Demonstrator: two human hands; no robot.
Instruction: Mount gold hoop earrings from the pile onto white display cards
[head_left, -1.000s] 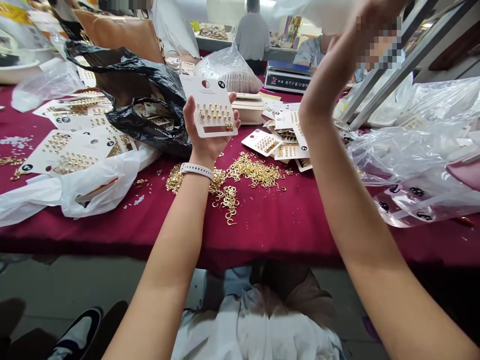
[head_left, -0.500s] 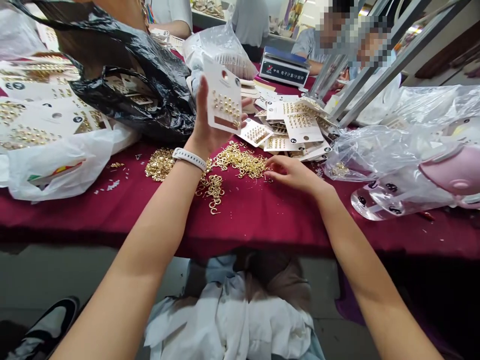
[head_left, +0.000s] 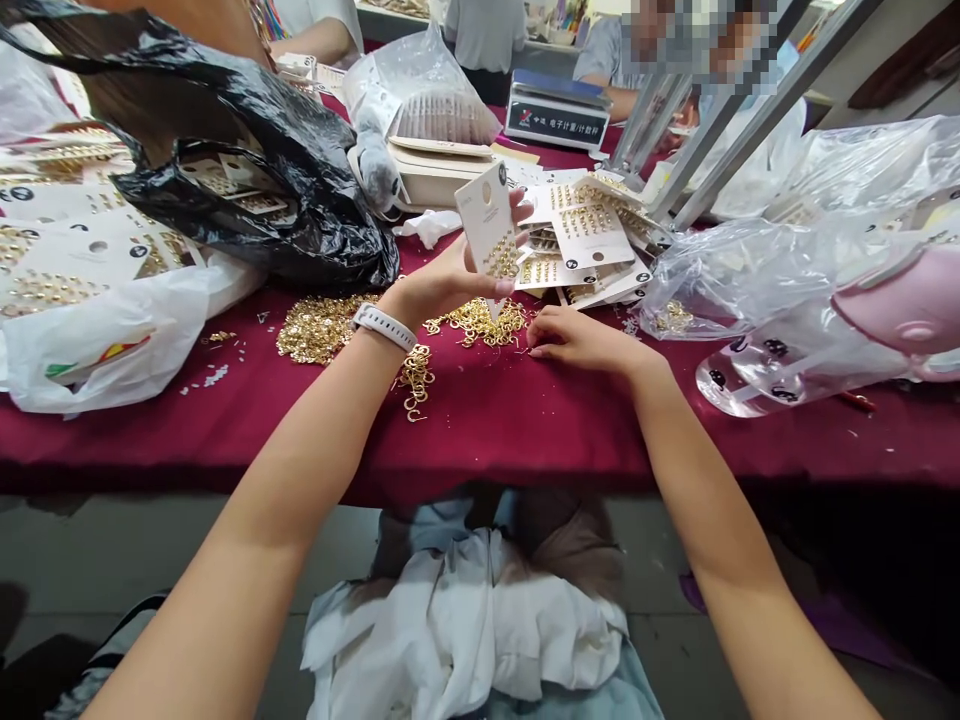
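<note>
My left hand (head_left: 442, 285) is closed on a white earring card (head_left: 489, 228), held upright and tilted above the red tablecloth (head_left: 495, 420). Rows of small gold studs sit on the card's lower half. A white band circles my left wrist. My right hand (head_left: 574, 340) rests on the cloth at the right edge of a heap of loose gold hoop earrings (head_left: 480, 322), fingers curled and pinched together at the heap. What they pinch is too small to make out. Another gold heap (head_left: 319, 327) lies further left.
A black plastic bag (head_left: 262, 190) of cards lies at the back left, a white bag (head_left: 112, 320) with filled cards beside it. Filled cards are stacked (head_left: 592, 240) behind my hands. Clear plastic bags (head_left: 810, 270) fill the right. A scale (head_left: 556, 112) and other people are at the far side.
My right arm came down from overhead to the gold heap. My left hand brought the card lower and nearer, turning it more edge-on.
</note>
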